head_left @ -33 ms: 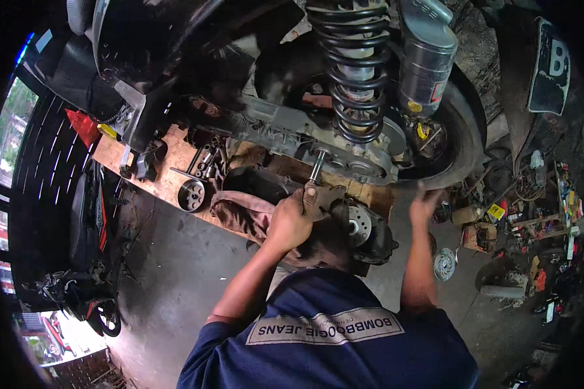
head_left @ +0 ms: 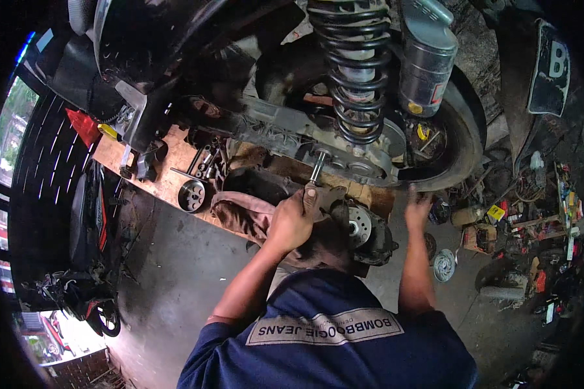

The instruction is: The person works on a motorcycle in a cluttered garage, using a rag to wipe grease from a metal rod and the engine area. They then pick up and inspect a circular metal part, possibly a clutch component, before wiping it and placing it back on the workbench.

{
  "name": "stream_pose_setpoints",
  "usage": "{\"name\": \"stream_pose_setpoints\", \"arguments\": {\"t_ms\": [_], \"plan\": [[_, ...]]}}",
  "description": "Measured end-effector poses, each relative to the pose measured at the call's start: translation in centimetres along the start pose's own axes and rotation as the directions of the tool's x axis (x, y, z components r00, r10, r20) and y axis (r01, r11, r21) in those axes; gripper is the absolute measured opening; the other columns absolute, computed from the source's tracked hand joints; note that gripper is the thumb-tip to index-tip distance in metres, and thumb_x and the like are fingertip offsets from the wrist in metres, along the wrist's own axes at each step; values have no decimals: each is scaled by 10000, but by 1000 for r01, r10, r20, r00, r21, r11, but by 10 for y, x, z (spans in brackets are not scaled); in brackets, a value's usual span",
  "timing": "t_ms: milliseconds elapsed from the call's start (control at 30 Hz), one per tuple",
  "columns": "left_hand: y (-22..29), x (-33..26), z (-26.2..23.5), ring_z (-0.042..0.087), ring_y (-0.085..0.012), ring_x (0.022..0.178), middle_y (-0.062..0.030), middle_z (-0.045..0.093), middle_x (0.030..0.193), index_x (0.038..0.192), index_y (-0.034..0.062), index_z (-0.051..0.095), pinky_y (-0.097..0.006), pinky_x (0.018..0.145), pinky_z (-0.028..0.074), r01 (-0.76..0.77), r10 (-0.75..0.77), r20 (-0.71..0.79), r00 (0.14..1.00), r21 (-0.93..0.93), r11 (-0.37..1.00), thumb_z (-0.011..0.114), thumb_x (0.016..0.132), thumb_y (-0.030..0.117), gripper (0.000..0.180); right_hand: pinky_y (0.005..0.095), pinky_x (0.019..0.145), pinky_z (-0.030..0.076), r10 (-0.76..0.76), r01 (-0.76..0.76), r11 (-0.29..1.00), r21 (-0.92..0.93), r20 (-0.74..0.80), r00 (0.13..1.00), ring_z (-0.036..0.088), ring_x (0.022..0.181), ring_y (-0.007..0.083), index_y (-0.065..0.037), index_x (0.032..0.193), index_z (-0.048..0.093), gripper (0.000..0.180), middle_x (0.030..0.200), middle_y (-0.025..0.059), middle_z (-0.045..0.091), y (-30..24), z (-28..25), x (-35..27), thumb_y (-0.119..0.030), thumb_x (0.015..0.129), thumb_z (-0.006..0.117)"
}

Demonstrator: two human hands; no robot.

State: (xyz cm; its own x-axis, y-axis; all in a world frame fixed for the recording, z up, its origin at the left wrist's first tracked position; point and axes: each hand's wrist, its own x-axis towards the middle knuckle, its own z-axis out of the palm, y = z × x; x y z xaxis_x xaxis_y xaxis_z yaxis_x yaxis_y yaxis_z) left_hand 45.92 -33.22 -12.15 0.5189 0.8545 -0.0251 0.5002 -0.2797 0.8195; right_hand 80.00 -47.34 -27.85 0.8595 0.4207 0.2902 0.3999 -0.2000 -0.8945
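Observation:
My left hand is closed around the near end of a chrome-shafted socket tool, the thumb lying along it. The tool's far end meets the grey engine case of a motorcycle; its handle is hidden by my fingers. My right hand is up beside the near edge of the black rear tyre, its fingers smeared by motion. Whether it touches the tyre I cannot tell. Below the engine lies a removed black cover. A reddish-brown cloth is by my left wrist.
A round metal clutch bell and several sockets lie on a wooden board. A drilled silver disc sits between my arms. A coil-spring shock absorber hangs overhead. Another finned disc rests on the floor, near cluttered parts at right.
My right hand has shifted slightly left and toward me, beside the tyre. My left hand and the socket tool stay where they were.

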Motion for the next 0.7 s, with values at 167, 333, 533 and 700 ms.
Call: {"name": "stream_pose_setpoints", "arguments": {"t_ms": [167, 333, 533, 700], "plan": [[2, -2, -5, 569, -527, 888, -331, 609, 859, 969, -46, 589, -564, 738, 438, 12, -12, 2, 1000, 8, 1000, 370, 1019, 439, 534, 428, 1097, 305, 51, -37, 995, 89, -164, 985, 377, 1342, 354, 39, 1456, 241, 829, 1448, 246, 380, -61, 13, -18, -422, 909, 658], [4, -2, -7, 598, -494, 878, -325, 612, 864, 1016, -60, 598, -480, 738, 465, 10, -9, 20, 1000, -8, 1000, 389, 1031, 407, 511, 437, 1122, 269, -254, 287, 955, 74, -299, 920, 335, 1357, 353, 73, 1449, 253, 891, 1467, 288, 313, -149, -22, 42, -429, 866, 703], [-1, -5, -9, 576, -514, 902, -334, 604, 867, 976, -46, 585, -527, 719, 454, 5, -4, 40, 999, -39, 999, 386, 1019, 428, 516, 430, 1091, 295, -242, 220, 969, -109, -288, 926, 373, 1331, 393, 55, 1478, 190, 853, 1448, 302, 340, -131, -26, 52, -413, 918, 632], [6, -9, -13, 580, -512, 901, -323, 608, 873, 1010, -39, 583, -514, 723, 457, 88, -86, 96, 992, -7, 996, 375, 1026, 410, 496, 422, 1046, 343, 25, -55, 982, -179, -164, 986, 454, 1263, 386, 58, 1447, 237, 737, 1373, 285, 438, -17, 3, 9, -394, 965, 562]]}}
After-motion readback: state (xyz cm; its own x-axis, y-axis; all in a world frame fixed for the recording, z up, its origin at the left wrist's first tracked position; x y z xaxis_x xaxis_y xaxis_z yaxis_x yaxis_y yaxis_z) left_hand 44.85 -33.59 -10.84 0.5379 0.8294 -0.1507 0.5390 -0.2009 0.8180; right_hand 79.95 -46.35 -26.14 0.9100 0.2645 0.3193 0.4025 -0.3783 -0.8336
